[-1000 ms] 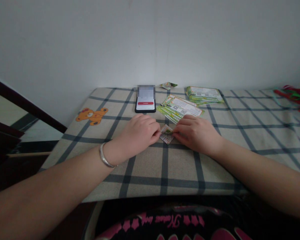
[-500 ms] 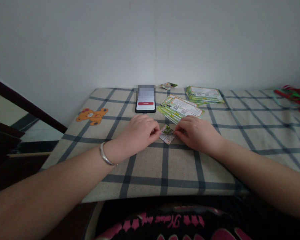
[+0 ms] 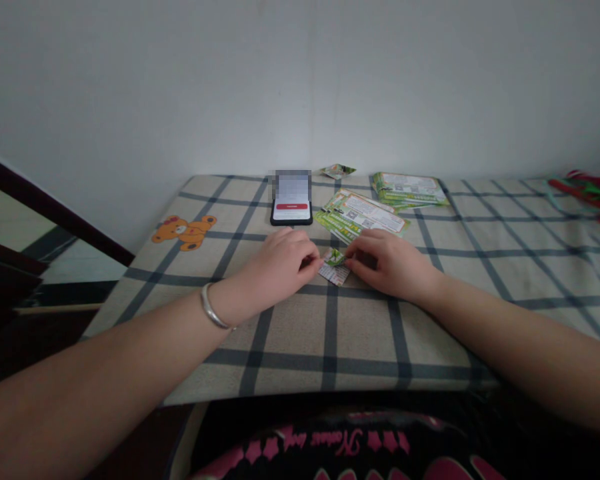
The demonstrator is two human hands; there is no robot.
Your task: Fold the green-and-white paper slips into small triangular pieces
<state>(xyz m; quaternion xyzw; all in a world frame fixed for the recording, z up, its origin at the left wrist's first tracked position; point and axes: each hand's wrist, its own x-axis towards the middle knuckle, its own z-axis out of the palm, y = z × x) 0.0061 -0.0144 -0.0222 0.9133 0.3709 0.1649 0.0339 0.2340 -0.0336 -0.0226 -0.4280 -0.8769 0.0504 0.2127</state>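
Note:
A small square of folded printed paper [image 3: 335,272], green and white, lies on the checked tablecloth with one corner toward me. My left hand [image 3: 291,257] pinches its left corner between thumb and fingers. At the opposite corner, my right hand [image 3: 387,260] has thumb and fingertips closed on the paper. The upper part of the paper stands a little raised between the fingertips. Just behind my right hand is a fanned pile of green-and-white leaflets [image 3: 357,217], partly covered by its fingers.
A phone [image 3: 291,200] with a lit screen lies behind my left hand. Farther back are a folded paper piece [image 3: 338,171] and a second leaflet stack [image 3: 410,189]. A teddy bear picture [image 3: 185,232] lies at left, red and green items [image 3: 590,193] at far right. The wall borders the table [image 3: 290,353].
The paper's upper part, flat before, has lifted and bent between my fingertips. My right hand has shifted slightly left and up; my left hand has barely moved.

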